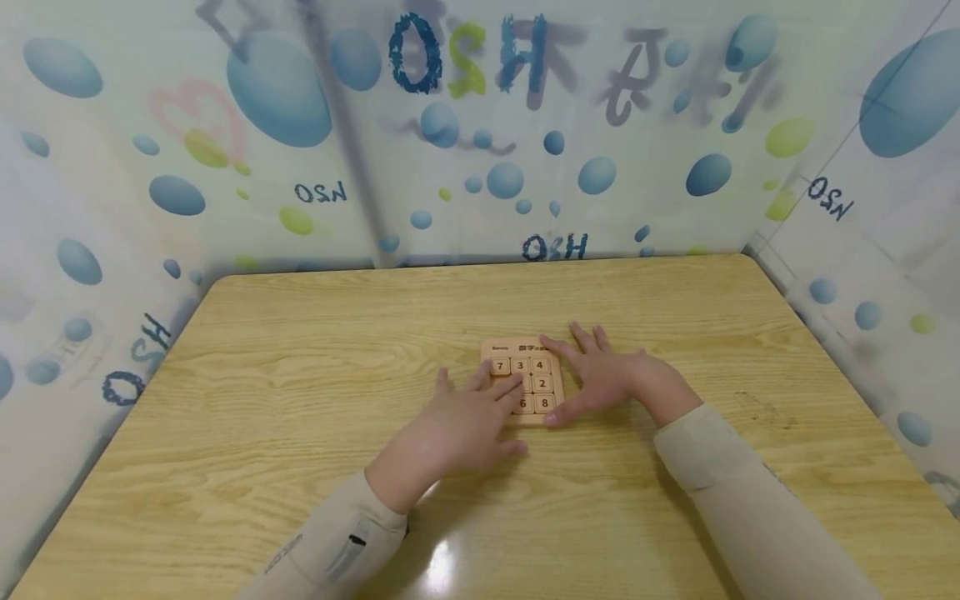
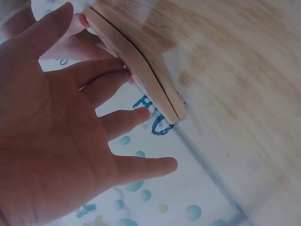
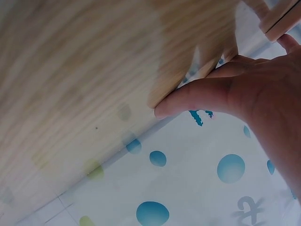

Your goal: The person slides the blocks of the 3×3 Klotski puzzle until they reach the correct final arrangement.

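1. Counted in the head view: two bare hands, two light sleeves, one square-cornered wooden-looking board, one bench.
2. Lying on the bench, between the left hand and the right hand: the board, partly under the left fingers.
3. Readable on the board: six number tiles. Placed beyond the left fingertips: 7, 3 and 4. Placed between the left fingertips and the right hand: 2. Placed just beside the left fingers: 6. Placed just beside the right thumb: 8.
4. Partly covered by a left fingertip: one more tile, with number hidden. Impossible to tell what lies deeper under this hand.
5. About the left hand: opened, with fingers rather straight, two of them resting close together on the board; thumb apart from it.
6. About the right hand: opened too, with fingers spread, thumb and index finger touching the board at its two nearer corners.
7. Shown only by the head view: the tile numbers, and the dark lettering beside the right index finger.
8. Shown only by the left wrist view: the left palm, facing the camera.
9. Shown by both wrist views, but not by the head view: a thin dark seam along the board's side.
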The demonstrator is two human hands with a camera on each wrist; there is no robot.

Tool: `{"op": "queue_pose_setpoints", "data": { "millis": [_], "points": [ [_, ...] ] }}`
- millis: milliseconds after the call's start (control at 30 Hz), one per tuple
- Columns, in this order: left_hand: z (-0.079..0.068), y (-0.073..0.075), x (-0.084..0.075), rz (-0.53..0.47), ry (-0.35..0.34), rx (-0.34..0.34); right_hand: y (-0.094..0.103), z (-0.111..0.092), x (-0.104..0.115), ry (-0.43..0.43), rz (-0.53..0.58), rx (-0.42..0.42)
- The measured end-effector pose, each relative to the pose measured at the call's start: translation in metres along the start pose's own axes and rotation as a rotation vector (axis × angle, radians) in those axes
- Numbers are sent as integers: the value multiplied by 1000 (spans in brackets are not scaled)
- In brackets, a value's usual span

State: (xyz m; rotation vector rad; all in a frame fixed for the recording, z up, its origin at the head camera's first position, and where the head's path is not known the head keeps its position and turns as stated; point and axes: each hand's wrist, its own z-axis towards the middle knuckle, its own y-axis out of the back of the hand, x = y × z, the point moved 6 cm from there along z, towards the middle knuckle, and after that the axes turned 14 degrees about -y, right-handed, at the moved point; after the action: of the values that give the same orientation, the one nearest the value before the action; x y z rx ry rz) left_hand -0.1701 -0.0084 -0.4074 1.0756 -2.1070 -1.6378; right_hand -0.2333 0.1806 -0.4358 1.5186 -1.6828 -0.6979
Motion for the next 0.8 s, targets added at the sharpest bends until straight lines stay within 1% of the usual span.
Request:
{"op": "queue_pose_setpoints", "data": {
  "millis": [167, 367, 633, 800],
  "points": [
    [-2, -1, 4, -10, 11, -7, 0, 1, -2, 2, -4, -3],
    [-9, -1, 10, -16, 26, -12, 0, 0, -1, -3, 2, 5],
    [-16, 1, 17, -23, 60, 11, -1, 1, -2, -8, -2, 6],
    [-14, 2, 18, -16, 56, 14, -1, 1, -3, -9, 1, 8]
  ]
}}
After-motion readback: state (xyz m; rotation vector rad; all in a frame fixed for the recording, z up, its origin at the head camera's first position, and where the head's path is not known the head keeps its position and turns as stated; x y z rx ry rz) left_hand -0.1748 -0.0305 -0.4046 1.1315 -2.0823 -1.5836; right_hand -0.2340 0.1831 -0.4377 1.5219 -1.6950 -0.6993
